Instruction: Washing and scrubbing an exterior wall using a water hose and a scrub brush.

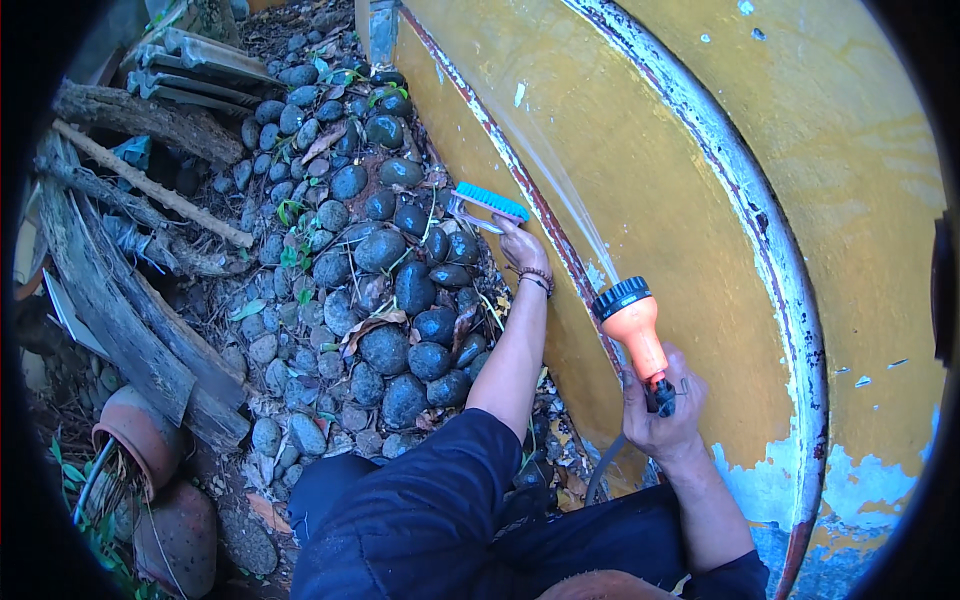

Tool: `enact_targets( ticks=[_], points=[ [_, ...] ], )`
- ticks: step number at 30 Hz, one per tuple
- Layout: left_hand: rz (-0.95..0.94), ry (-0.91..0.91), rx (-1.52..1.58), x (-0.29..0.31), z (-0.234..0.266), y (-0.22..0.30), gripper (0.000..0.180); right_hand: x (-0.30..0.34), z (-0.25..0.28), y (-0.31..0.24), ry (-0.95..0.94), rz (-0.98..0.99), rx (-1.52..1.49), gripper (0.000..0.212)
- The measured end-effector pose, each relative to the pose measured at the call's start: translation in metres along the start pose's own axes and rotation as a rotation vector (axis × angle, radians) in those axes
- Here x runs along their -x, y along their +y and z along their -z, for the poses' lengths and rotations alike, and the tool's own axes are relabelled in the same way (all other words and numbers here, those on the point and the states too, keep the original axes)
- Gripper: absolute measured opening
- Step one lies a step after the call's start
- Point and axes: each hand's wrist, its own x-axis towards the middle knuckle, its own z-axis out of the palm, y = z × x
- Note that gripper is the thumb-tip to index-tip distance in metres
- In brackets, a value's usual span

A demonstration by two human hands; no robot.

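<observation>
My left hand (520, 247), with a beaded bracelet at its wrist, is closed around a scrubbing brush (488, 203) with turquoise bristles and a pale handle. The brush is close to the lower part of a yellow painted wall (600, 130), bristles turned toward it. In my right hand (665, 405) is an orange hose nozzle (634, 325) with a black head, gripped at its lower end. Thin jets of water leave the nozzle and run up along the wall. A grey hose (603, 470) hangs below my right hand.
Dark rounded stones (383, 250), several of them wet, cover the ground left of the wall. Weathered planks (125, 300), logs (150, 118) and stacked roof tiles (195, 65) lie at the left. A tilted clay pot (140, 440) sits lower left. A peeling white raised band (745, 190) curves along the wall.
</observation>
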Motion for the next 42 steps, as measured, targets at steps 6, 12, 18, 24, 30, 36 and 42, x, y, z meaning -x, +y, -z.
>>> enact_targets(
  ticks=[6,12,18,24,30,36,42],
  points=[
    [0.006,-0.01,0.06,0.0,-0.001,-0.001,0.081,-0.005,-0.001,-0.002,-0.009,0.038,-0.011,0.026],
    [0.103,0.05,-0.056,-0.004,-0.005,0.013,0.076,-0.007,-0.003,-0.004,-0.11,-0.014,0.001,0.027],
    [-0.01,0.036,0.285,-0.011,-0.029,0.037,0.056,-0.004,-0.001,-0.008,-0.14,0.025,-0.061,0.031],
    [0.035,0.096,0.113,0.005,-0.007,0.014,0.06,-0.002,0.002,-0.011,-0.066,0.063,-0.06,0.033],
    [0.04,0.117,0.017,0.008,-0.004,0.01,0.065,-0.002,0.006,-0.011,-0.011,0.055,-0.086,0.031],
    [0.045,0.057,-0.03,0.009,0.0,0.015,0.069,-0.003,0.013,-0.011,0.018,0.066,-0.07,0.03],
    [0.063,0.059,-0.091,0.01,0.002,0.016,0.069,0.003,0.015,-0.007,0.08,0.081,0.005,0.04]
  ],
)
